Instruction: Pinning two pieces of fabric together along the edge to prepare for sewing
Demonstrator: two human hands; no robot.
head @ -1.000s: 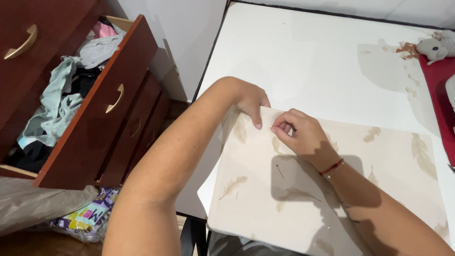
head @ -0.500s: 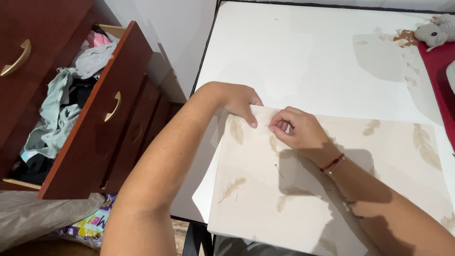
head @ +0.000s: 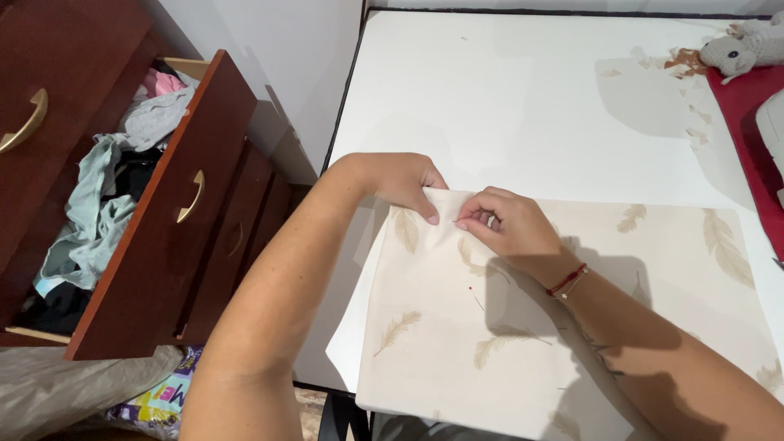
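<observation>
Wooden drawer point(head: 155, 220) stands open at left, clothes point(head: 98, 204) inside. On the white surface point(head: 506, 98) lies cream feather-print fabric point(head: 531, 343); the left hand point(head: 400, 181) presses its far edge, the right hand point(head: 506, 229) just beside pinches a pin point(head: 457, 221).

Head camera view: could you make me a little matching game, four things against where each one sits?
Things:
1. cream feather-print fabric
2. grey stuffed toy
3. open drawer
4. red bracelet

Places:
A. far right corner of the table
B. left of the table, full of clothes
C. on the right wrist
D. under both hands, at the table's near edge

Pairs: 1-D, 2-A, 3-B, 4-C
</observation>
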